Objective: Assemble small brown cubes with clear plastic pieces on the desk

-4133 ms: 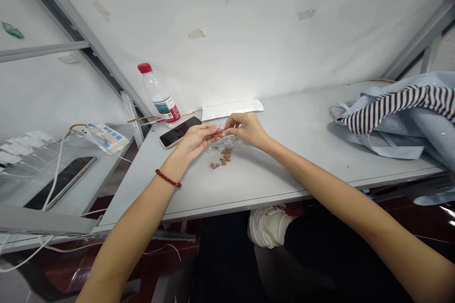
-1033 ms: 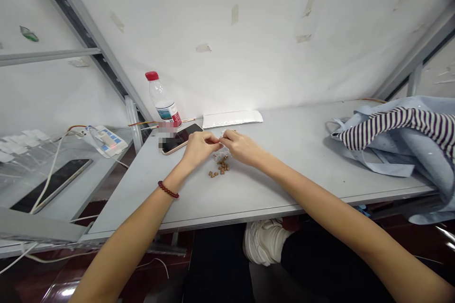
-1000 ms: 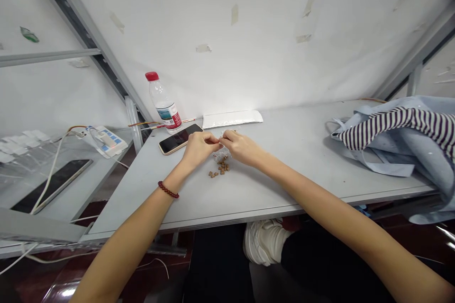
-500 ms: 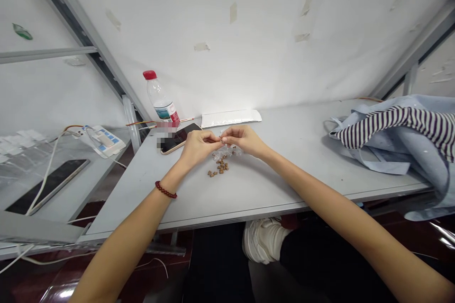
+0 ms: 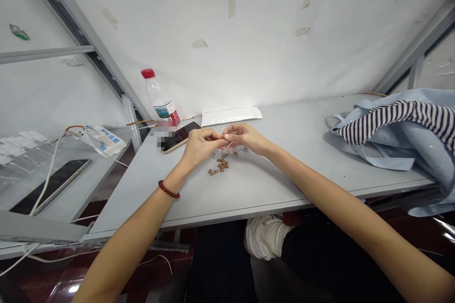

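Slight rightward shift of left hand (image 5: 202,144) and right hand (image 5: 246,136); grips pressed together fingertip to fingertip, any pinched item unclear, kept over clear plastic bits (image 5: 229,153) beside brown pellets (image 5: 221,166).

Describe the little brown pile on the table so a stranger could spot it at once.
On the long grey-white table, look for the person's two hands meeting at the fingertips. Just below the left hand and right hand lies a loose cluster of small brown chunks, set apart by its colour from the clear plastic bits directly above it.

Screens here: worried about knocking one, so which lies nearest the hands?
The gold-edged phone, just beyond the left hand; the other screen lies far off on the side table.
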`<act>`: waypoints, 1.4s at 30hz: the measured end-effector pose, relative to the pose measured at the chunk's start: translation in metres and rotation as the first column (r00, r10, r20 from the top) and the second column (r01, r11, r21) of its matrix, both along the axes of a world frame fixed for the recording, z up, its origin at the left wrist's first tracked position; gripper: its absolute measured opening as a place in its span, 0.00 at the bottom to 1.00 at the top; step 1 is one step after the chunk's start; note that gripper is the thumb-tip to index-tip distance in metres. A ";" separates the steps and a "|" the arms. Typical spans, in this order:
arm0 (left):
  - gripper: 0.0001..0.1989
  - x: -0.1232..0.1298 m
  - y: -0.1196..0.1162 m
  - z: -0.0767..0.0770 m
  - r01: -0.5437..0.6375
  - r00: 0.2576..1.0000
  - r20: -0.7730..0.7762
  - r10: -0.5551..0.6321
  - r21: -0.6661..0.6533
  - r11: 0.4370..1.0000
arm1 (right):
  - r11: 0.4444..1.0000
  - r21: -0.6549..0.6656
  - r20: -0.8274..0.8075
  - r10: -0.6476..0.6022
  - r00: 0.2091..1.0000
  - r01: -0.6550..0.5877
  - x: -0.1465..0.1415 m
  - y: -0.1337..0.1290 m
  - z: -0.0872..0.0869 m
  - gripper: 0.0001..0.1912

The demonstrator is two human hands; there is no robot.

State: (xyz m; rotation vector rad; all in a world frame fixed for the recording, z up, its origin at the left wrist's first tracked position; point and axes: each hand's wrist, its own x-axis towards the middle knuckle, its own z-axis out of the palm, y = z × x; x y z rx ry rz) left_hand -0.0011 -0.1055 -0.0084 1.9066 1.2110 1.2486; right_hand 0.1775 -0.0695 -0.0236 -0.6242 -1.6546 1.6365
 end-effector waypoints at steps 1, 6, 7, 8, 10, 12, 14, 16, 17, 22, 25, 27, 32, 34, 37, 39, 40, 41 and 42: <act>0.06 0.000 0.001 -0.001 0.004 1.000 0.000 -0.004 0.014 1.000 | 1.000 0.006 -0.010 -0.013 1.000 0.013 -0.001 0.000 0.001 0.13; 0.06 -0.003 0.007 -0.005 0.018 0.997 -0.082 -0.012 0.082 0.996 | 0.998 0.041 0.052 -0.053 0.997 0.051 0.000 0.002 0.002 0.10; 0.07 -0.004 0.008 -0.004 0.011 0.994 -0.112 -0.003 0.068 0.998 | 0.994 0.081 0.078 -0.085 0.993 0.079 0.001 0.004 0.001 0.10; 0.08 -0.007 0.010 -0.003 -0.002 0.987 -0.157 0.008 0.040 0.999 | 0.982 0.143 0.117 -0.143 0.983 0.126 0.002 0.005 0.001 0.09; 0.09 -0.014 0.013 0.001 -0.047 0.954 -0.297 0.036 -0.031 0.998 | 0.907 0.354 0.230 -0.323 0.918 0.230 0.003 0.008 -0.001 0.06; 0.09 -0.024 0.017 0.005 -0.112 0.883 -0.465 0.063 -0.078 0.991 | 0.771 0.598 0.341 -0.494 0.800 0.221 0.004 0.011 -0.004 0.03; 0.08 -0.034 0.020 0.009 -0.160 0.804 -0.589 0.077 -0.089 0.983 | 0.670 0.736 0.427 -0.568 0.704 0.094 0.006 0.013 -0.007 0.05; 0.09 -0.041 0.021 0.011 -0.187 0.745 -0.663 0.071 -0.105 0.977 | 0.647 0.762 0.498 -0.574 0.650 -0.012 0.007 0.014 -0.008 0.08; 0.09 -0.044 0.022 0.011 -0.193 0.725 -0.686 0.061 -0.116 0.974 | 0.644 0.764 0.517 -0.578 0.632 -0.036 0.008 0.014 -0.009 0.09; 0.12 -0.048 0.026 0.003 -0.179 0.680 -0.731 0.056 -0.092 0.980 | 0.613 0.788 0.455 -0.525 0.719 -0.051 0.002 0.007 -0.003 0.09; 0.10 -0.050 0.030 -0.005 -0.133 0.681 -0.731 0.028 -0.086 0.987 | 0.682 0.714 0.476 -0.305 0.825 -0.159 -0.005 -0.001 0.003 0.06; 0.07 -0.050 0.032 -0.007 -0.099 0.697 -0.717 -0.002 -0.099 0.990 | 0.724 0.637 0.530 -0.161 0.833 -0.265 -0.009 -0.006 0.005 0.05; 0.05 -0.051 0.031 -0.008 -0.082 0.743 -0.668 -0.030 -0.135 0.987 | 0.730 0.563 0.598 -0.036 0.801 -0.387 -0.014 -0.009 0.002 0.07; 0.05 -0.050 0.029 -0.008 -0.085 0.739 -0.672 -0.040 -0.153 0.985 | 0.716 0.579 0.600 -0.049 0.799 -0.391 -0.014 -0.008 0.000 0.09; 0.06 -0.047 0.027 -0.007 -0.082 0.727 -0.685 -0.054 -0.164 0.983 | 0.699 0.609 0.611 -0.111 0.784 -0.375 -0.014 -0.008 -0.004 0.11; 0.05 -0.044 0.025 -0.007 -0.077 0.719 -0.693 -0.060 -0.164 0.983 | 0.686 0.628 0.622 -0.159 0.767 -0.368 -0.015 -0.008 -0.006 0.11; 0.05 -0.043 0.024 -0.007 -0.076 0.715 -0.697 -0.060 -0.163 0.984 | 0.676 0.639 0.625 -0.179 0.760 -0.367 -0.016 -0.008 -0.007 0.11; 0.05 -0.042 0.023 -0.007 -0.077 0.711 -0.701 -0.058 -0.159 0.984 | 0.664 0.650 0.626 -0.193 0.756 -0.368 -0.016 -0.009 -0.008 0.11; 0.04 -0.041 0.023 -0.007 -0.079 0.709 -0.704 -0.052 -0.153 0.985 | 0.651 0.663 0.621 -0.202 0.757 -0.370 -0.017 -0.010 -0.009 0.11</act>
